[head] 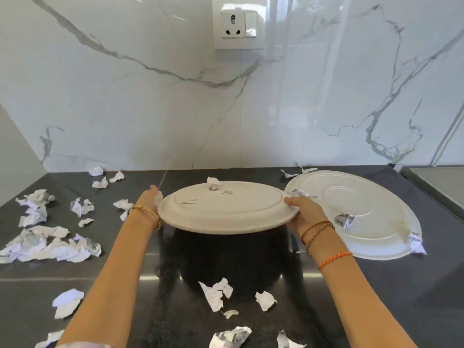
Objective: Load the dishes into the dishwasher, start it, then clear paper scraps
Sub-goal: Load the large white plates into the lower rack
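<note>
Both hands, left hand (150, 200) and right hand (302, 209), grip upside-down round cream plate (226, 209) by opposite rims, probably lifted level so crumpled paper scrap (213, 183) stays on.

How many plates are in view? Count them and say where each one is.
2. One plate is upside down, held above the counter by both hands; the other plate lies upside down on the counter at the right.
</note>
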Tool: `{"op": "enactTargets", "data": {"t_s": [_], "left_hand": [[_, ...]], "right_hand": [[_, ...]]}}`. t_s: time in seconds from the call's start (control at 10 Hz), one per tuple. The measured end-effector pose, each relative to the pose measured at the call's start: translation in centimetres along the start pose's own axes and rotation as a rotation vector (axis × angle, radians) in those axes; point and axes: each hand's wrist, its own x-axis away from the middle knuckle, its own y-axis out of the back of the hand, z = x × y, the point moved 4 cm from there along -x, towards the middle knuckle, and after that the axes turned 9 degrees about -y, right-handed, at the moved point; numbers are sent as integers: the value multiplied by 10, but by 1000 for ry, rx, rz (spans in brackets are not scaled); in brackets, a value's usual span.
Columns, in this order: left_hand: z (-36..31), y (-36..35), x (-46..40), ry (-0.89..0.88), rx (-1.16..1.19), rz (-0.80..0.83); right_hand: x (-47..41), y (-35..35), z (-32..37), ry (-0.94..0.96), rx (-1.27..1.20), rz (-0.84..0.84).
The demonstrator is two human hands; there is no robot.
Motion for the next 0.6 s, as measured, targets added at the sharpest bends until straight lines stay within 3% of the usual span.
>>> {"op": "enactTargets", "data": {"t_s": [0.1,0.2,0.3,0.4,0.5,0.6], "left_hand": [[-18,-3,3,95,419,89],[-24,2,3,164,752,2],[-31,4,19,75,629,-89],[-55,-17,48,-189,135,138],[-73,-41,79,-316,-395,482],[-87,-48,88,-645,-603,555]], "right_hand": [[20,-16,24,72,-75,76],[35,-31,44,153,-143,99],[50,-44,61,200,-182,122],[59,-56,76,242,-183,126],[64,-67,86,253,-186,150],[63,-74,97,234,-202,127]]}}
